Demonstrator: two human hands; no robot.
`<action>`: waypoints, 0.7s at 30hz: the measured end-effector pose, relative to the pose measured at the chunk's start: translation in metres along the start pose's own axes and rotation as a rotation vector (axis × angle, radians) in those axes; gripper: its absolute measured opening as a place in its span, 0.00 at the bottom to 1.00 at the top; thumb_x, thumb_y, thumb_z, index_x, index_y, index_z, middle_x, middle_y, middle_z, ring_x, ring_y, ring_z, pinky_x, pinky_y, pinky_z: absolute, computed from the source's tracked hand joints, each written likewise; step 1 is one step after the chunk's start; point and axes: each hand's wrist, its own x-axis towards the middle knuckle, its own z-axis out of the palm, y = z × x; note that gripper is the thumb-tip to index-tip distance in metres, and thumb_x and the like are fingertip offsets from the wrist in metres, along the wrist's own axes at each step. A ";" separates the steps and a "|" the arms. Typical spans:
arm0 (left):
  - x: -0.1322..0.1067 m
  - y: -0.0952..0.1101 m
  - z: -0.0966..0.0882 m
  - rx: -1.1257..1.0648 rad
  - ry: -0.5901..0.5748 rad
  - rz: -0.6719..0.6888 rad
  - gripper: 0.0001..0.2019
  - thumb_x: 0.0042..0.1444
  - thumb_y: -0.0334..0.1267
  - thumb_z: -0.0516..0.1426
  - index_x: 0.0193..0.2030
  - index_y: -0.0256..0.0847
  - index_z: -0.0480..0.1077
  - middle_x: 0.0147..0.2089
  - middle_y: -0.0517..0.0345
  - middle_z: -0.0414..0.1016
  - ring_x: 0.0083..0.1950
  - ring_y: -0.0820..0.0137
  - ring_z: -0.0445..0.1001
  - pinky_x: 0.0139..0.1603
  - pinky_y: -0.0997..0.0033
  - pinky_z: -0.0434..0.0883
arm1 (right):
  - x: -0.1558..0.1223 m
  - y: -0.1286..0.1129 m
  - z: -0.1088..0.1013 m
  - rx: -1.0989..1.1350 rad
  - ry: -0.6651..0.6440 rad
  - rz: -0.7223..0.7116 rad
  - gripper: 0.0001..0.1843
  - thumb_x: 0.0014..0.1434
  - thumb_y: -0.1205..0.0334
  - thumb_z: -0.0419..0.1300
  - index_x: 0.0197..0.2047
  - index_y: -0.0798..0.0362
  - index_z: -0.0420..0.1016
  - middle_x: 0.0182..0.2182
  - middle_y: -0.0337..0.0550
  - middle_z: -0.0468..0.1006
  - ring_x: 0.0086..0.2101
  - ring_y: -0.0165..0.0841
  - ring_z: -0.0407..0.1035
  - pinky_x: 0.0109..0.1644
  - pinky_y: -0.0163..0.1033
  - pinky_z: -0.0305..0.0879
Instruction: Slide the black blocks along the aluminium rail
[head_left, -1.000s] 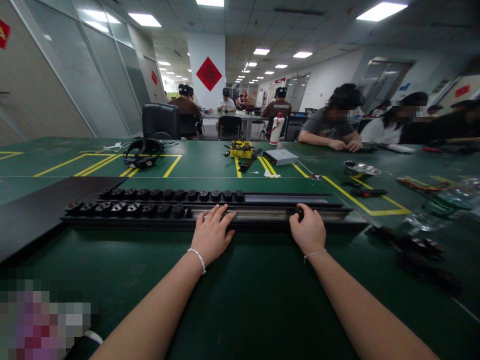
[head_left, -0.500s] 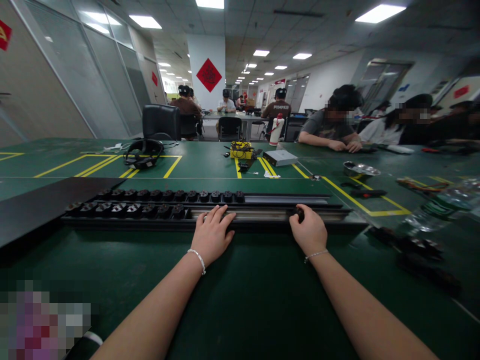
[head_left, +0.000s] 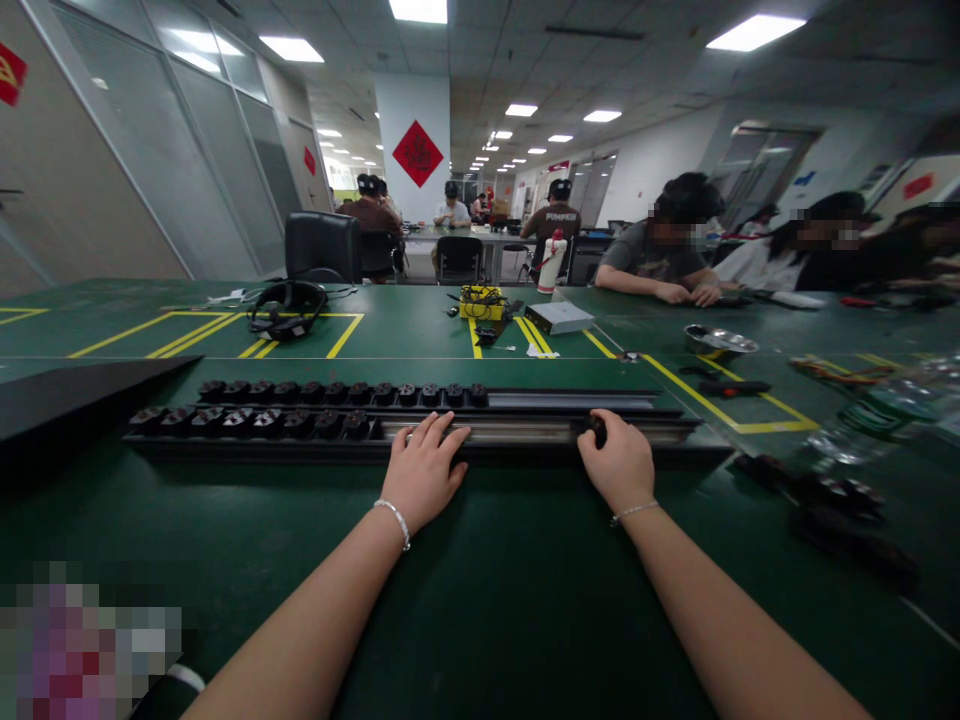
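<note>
Two long black rails lie side by side across the green table, the near rail (head_left: 525,432) and the far rail (head_left: 570,399). Each carries a row of black socket modules (head_left: 300,420) along its left half. My left hand (head_left: 424,471) rests flat on the near rail at the middle, fingers stretched out. My right hand (head_left: 616,463) sits curled over a small black module (head_left: 595,426) in the near rail's channel, fingers pinched on it.
More black modules (head_left: 840,492) lie loose at the right. A metal bowl (head_left: 720,341), a clear plastic bottle (head_left: 870,420), a headset (head_left: 287,306), a yellow device (head_left: 482,299) and a grey box (head_left: 559,316) stand farther back. Several people sit at the tables behind. A black panel (head_left: 67,395) lies at left.
Both hands stay where they were on the near rail. The view has tilted very slightly; nothing else has moved.
</note>
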 end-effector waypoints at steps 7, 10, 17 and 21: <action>0.000 0.000 0.000 0.003 0.003 -0.001 0.21 0.53 0.43 0.51 0.56 0.54 0.60 0.63 0.58 0.57 0.64 0.61 0.52 0.58 0.55 0.54 | 0.000 0.000 0.000 0.010 0.009 0.009 0.19 0.49 0.62 0.49 0.44 0.57 0.69 0.36 0.48 0.75 0.36 0.38 0.67 0.44 0.43 0.60; 0.000 0.000 0.001 0.002 0.007 0.002 0.21 0.53 0.43 0.52 0.56 0.54 0.60 0.63 0.58 0.56 0.64 0.62 0.52 0.58 0.55 0.54 | 0.000 -0.001 0.000 0.015 0.011 0.023 0.19 0.49 0.62 0.49 0.44 0.57 0.69 0.36 0.49 0.75 0.36 0.38 0.68 0.44 0.42 0.60; 0.000 0.000 0.002 -0.002 0.006 0.003 0.21 0.54 0.43 0.51 0.56 0.53 0.59 0.64 0.58 0.56 0.65 0.62 0.50 0.58 0.54 0.53 | 0.000 0.001 0.001 0.018 0.011 0.038 0.19 0.50 0.62 0.49 0.45 0.58 0.70 0.36 0.49 0.76 0.38 0.38 0.69 0.45 0.42 0.61; 0.000 0.000 0.001 -0.002 0.002 0.004 0.21 0.54 0.43 0.51 0.56 0.53 0.59 0.63 0.58 0.56 0.64 0.62 0.51 0.58 0.55 0.53 | -0.001 0.000 0.000 0.022 0.009 0.043 0.20 0.50 0.63 0.49 0.45 0.58 0.70 0.37 0.49 0.75 0.38 0.38 0.68 0.45 0.42 0.61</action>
